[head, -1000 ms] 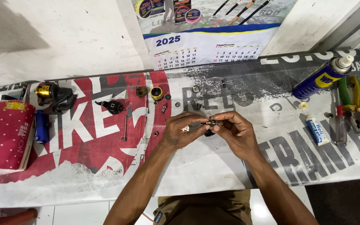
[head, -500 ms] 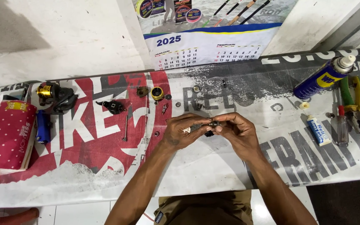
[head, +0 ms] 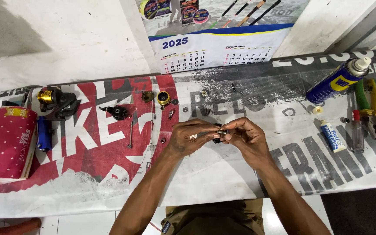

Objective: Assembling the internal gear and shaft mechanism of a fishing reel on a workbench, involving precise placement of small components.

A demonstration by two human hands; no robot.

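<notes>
**Both hands pinched on one small metal part, mid-bench**

Left hand (head: 192, 139) and right hand (head: 243, 138) meet over the middle of the printed banner sheet (head: 109, 182) covering the bench. Fingertips of both close on a small metal part (head: 221, 132), held just above the sheet, between the two hands. A dark piece sits right under it; can't tell whether it's attached or lying on the sheet.

Around the hands:
- Gold-and-black spool (head: 163, 98) and a few loose screws and washers just beyond the left hand.
- Black reel component (head: 117, 112) and a thin rod (head: 131, 134) further left.
- Reel body with gold trim (head: 55, 101) near the far left, beside a red polka-dot tissue pack (head: 7, 143).
- Right side, well apart from the hands: blue spray can (head: 337, 81), small white tube (head: 332, 136), pliers with green and yellow handles (head: 370, 104).
- Wall calendar (head: 216, 48) hangs behind the bench.
</notes>
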